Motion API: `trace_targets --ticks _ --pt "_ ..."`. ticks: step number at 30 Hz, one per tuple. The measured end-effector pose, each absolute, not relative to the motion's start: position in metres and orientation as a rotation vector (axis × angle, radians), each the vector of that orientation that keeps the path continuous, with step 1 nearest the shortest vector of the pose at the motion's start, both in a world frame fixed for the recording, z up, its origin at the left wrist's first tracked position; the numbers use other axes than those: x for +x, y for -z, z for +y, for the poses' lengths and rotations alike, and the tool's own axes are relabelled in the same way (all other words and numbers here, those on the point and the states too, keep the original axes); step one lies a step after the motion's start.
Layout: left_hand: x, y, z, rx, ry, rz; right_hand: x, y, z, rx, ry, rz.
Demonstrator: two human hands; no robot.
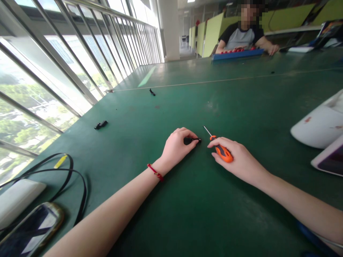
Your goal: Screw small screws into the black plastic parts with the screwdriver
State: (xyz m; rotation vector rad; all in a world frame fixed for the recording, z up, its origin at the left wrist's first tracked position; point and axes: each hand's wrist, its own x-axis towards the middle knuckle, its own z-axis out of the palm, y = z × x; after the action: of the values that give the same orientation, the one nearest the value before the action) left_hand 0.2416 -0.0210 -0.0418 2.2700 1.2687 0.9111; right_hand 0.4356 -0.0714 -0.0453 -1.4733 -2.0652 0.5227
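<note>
My left hand (179, 143), with a red cord bracelet (155, 172) at the wrist, is closed on a small black part (189, 140) low over the green tabletop (171, 110). Fingers cover much of that part, so its kind is unclear. To its right, my right hand (235, 155) grips a screwdriver (224, 153) by its orange and dark handle. The metal shaft points up and left, away from me, and its tip is apart from the black part.
Small black pieces (101, 125) lie to the left and farther back. A phone (32, 230), a white box (20, 200) and black cable (84, 189) occupy the lower left. White objects (318, 123) stand at right. Across the table sits a person (239, 37) behind a blue tray (238, 55).
</note>
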Motion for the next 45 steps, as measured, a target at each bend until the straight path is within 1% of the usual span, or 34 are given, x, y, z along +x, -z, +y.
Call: trace_targets --ticks 8,15,22,26,30,34,38,45 --pt "0.241 0.042 -0.020 2.208 -0.946 1.251 0.437 0.047 -0.070 -1.452 -0.503 -2.097" --pt "0.240 0.042 -0.018 2.136 -0.894 1.232 0.437 0.048 -0.071 -1.412 -0.421 -2.121" --pt "0.241 0.041 -0.017 2.065 -0.908 1.241 0.437 0.046 -0.071 -1.429 -0.460 -2.136" --pt "0.241 0.040 -0.018 2.139 -0.975 1.269 0.437 0.046 -0.071 -1.413 -0.505 -2.062" --pt "0.241 0.039 -0.022 2.311 -1.046 1.153 0.438 0.045 -0.071 -1.318 -0.519 -1.941" --pt "0.244 0.037 -0.030 2.475 -0.989 0.993 0.437 0.045 -0.069 -1.319 -0.439 -1.924" --pt "0.248 0.036 -0.037 2.509 -0.978 0.914 0.435 0.045 -0.069 -1.321 -0.411 -1.965" --pt "0.248 0.035 -0.041 2.593 -0.942 0.950 0.434 0.044 -0.071 -1.334 -0.368 -2.026"
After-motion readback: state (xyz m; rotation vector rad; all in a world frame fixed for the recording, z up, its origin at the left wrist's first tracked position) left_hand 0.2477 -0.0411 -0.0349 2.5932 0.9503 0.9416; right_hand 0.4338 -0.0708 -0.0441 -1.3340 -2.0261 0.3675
